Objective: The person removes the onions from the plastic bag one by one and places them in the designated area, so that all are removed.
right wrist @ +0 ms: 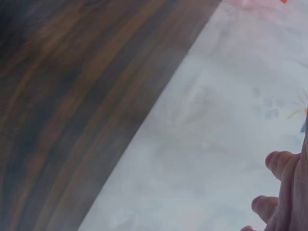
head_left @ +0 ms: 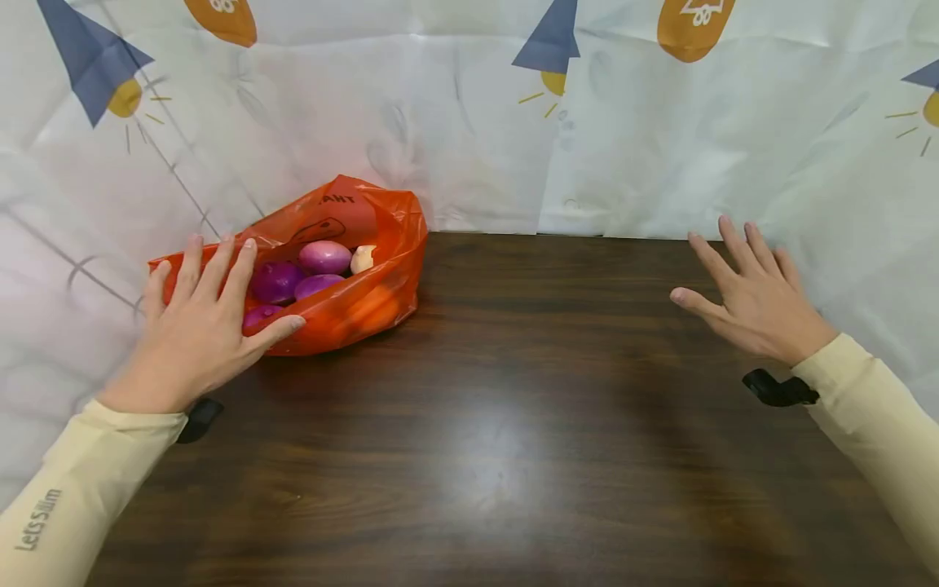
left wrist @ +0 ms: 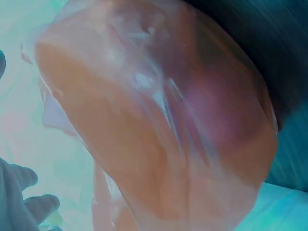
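The orange plastic bag (head_left: 359,314) sits on the left of the table (head_left: 499,408), its mouth gaping, with glossy purple onions (head_left: 277,283) and a pale, garlic-like bulb (head_left: 362,259) inside. All the produce I can see is in the bag — none lies loose on the wood — so whatever packing there was looks done, or else the unpacking has yet to begin; I can't tell which from here. My left hand (head_left: 201,322) is over the bag's near-left edge, fingers spread wide and gripping nothing; whether they touch the plastic I can't tell. My right hand (head_left: 759,297) hangs well apart at the far right, fingers splayed and holding nothing. Behind stands a patterned white sheet (head_left: 469,155). With both hands unladen, I judge no item is mid-transfer.
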A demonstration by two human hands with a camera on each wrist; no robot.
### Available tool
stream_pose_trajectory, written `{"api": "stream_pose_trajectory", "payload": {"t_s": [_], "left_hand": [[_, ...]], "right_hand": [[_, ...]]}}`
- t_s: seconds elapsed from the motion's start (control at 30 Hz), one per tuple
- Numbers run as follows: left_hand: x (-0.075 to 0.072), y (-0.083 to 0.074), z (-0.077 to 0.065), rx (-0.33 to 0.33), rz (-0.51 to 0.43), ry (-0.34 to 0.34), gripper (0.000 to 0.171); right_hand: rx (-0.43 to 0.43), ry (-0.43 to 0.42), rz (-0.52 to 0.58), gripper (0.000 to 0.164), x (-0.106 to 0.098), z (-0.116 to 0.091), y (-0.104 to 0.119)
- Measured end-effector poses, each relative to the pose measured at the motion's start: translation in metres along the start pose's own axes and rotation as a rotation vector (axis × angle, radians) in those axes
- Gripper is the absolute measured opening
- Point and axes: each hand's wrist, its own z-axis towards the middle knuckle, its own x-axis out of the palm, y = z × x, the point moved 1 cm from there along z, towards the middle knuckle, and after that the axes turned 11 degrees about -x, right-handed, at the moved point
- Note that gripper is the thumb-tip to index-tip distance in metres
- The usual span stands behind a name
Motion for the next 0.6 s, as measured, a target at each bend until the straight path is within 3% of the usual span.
{"api": "stream_pose_trajectory", "payload": {"t_s": [0.6], "left_hand": [[-0.012,0.041,0.016,-0.101,-0.02,-0.046,0.114]], "right_hand": [[-0.058,-0.079,0.028,0.084,-0.014,0.064,0.043]]}}
